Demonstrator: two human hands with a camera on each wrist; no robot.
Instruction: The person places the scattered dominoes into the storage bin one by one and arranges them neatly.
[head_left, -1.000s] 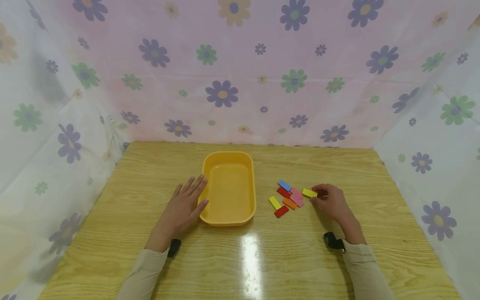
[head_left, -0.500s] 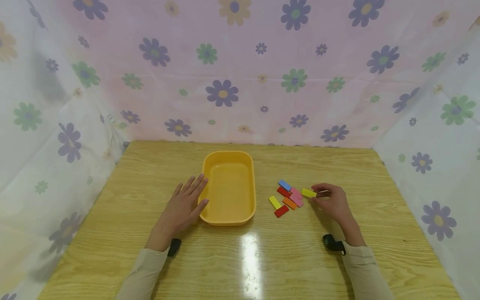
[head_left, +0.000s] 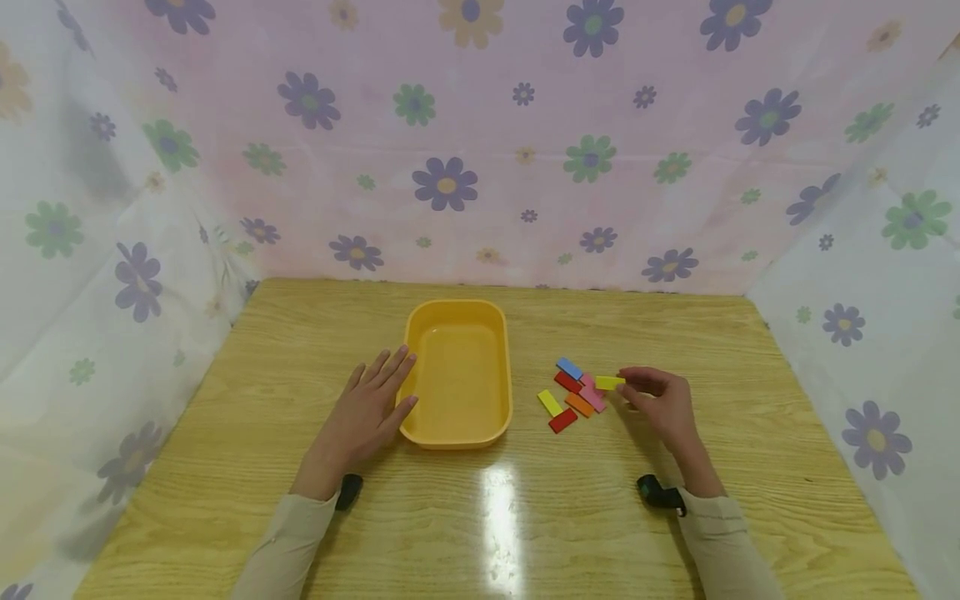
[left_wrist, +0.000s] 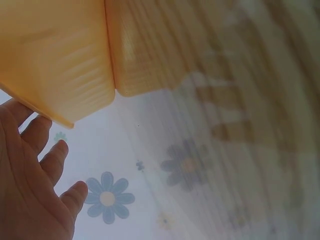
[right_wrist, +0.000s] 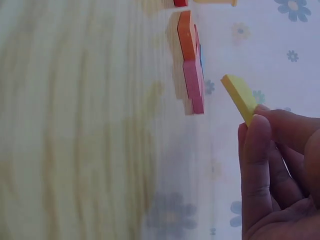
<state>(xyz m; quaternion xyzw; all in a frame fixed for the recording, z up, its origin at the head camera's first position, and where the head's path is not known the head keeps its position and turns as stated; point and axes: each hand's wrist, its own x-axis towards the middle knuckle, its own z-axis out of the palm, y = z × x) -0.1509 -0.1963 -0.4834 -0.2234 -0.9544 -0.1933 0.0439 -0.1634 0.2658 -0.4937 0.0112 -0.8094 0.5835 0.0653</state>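
My right hand [head_left: 663,404] pinches a yellow block [head_left: 609,383] by one end between thumb and fingers. In the right wrist view the yellow block [right_wrist: 240,96] is raised above the wooden table. It overlaps the right side of a loose group of flat blocks: a blue block [head_left: 569,368], two red ones, an orange block [head_left: 579,405], pink ones [head_left: 592,397] and another yellow one [head_left: 550,403]. My left hand [head_left: 367,408] lies with straight, spread fingers over the left rim of a yellow tray [head_left: 455,442]. In the left wrist view its fingertips are at the tray's rim [left_wrist: 62,122].
The wooden table [head_left: 600,517] carries the tray left of the blocks. Flowered cloth [head_left: 480,125] hangs behind the table and at both sides. A dark wrist camera [head_left: 660,493] sits under the right wrist, another [head_left: 348,492] under the left.
My right hand has moved slightly left with the yellow block, bringing it from beside the pink blocks to overlapping them in the head view. The left hand stays put on the tray.
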